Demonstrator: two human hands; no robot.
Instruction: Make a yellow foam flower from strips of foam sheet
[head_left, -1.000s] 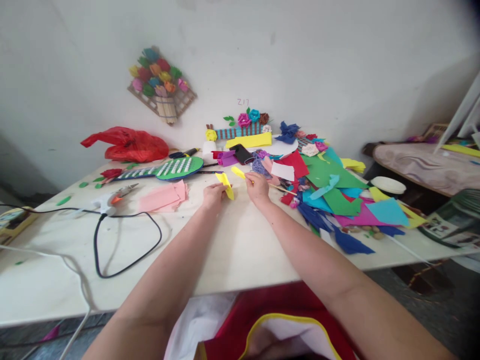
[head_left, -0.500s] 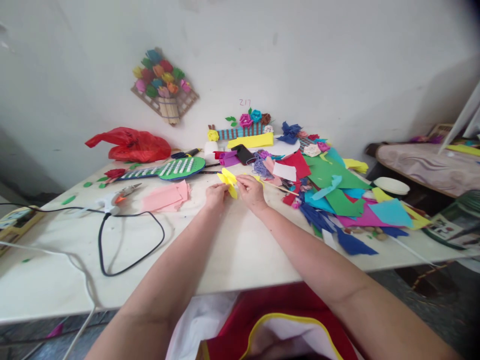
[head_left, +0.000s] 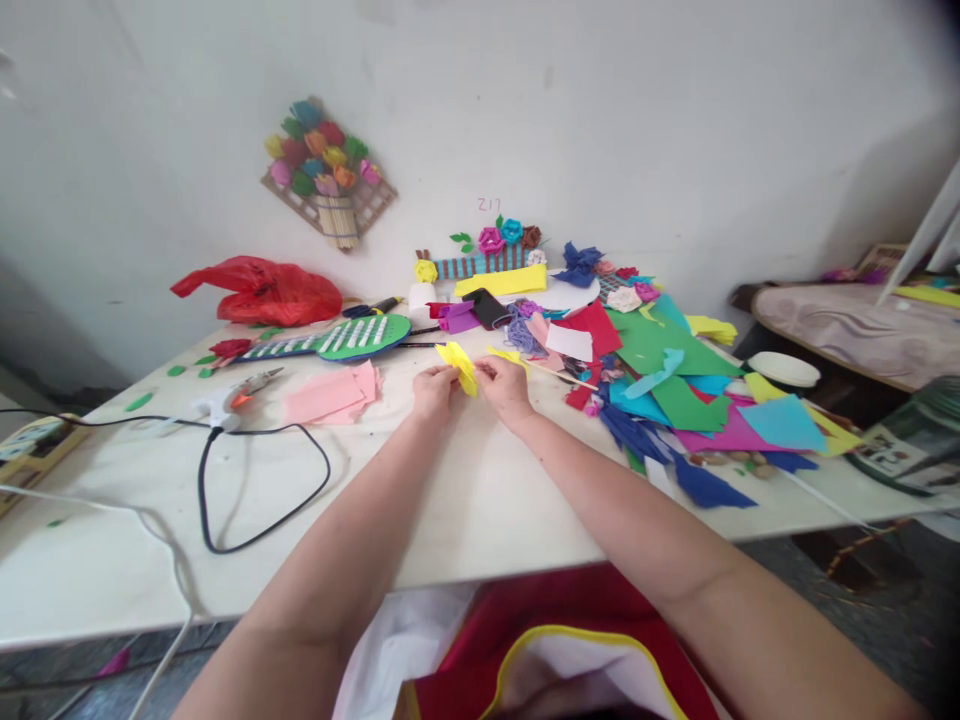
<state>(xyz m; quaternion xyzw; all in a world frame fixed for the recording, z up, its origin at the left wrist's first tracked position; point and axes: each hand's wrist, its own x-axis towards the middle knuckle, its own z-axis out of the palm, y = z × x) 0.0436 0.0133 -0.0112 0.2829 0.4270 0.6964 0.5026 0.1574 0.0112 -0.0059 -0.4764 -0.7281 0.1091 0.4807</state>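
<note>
Between my two hands, over the middle of the table [head_left: 480, 500], is a small piece of yellow crepe paper [head_left: 457, 362] with folded, petal-like edges. My left hand [head_left: 435, 390] pinches it from the left. From the right, my right hand [head_left: 504, 388] grips its edge with thumb and forefinger, fingertips partly hidden by the paper. Another bit of yellow paper [head_left: 508, 355] lies just behind my right hand, beside a thin stick [head_left: 559, 374]. Pink paper sheets [head_left: 334, 394] lie left of my left hand.
A hot glue gun [head_left: 222, 406] with a black cord lies at left, near pliers [head_left: 259, 379]. Behind are a green guitar-shaped craft [head_left: 364, 337], a red plastic bag [head_left: 259, 290] and a phone [head_left: 486, 309]. Coloured paper scraps [head_left: 637, 345] heap at right, beside a large green jar [head_left: 911, 440].
The yellow paper has turned between my fingers and now looks narrower, slanting down to the right. Both hands stay in nearly the same place.
</note>
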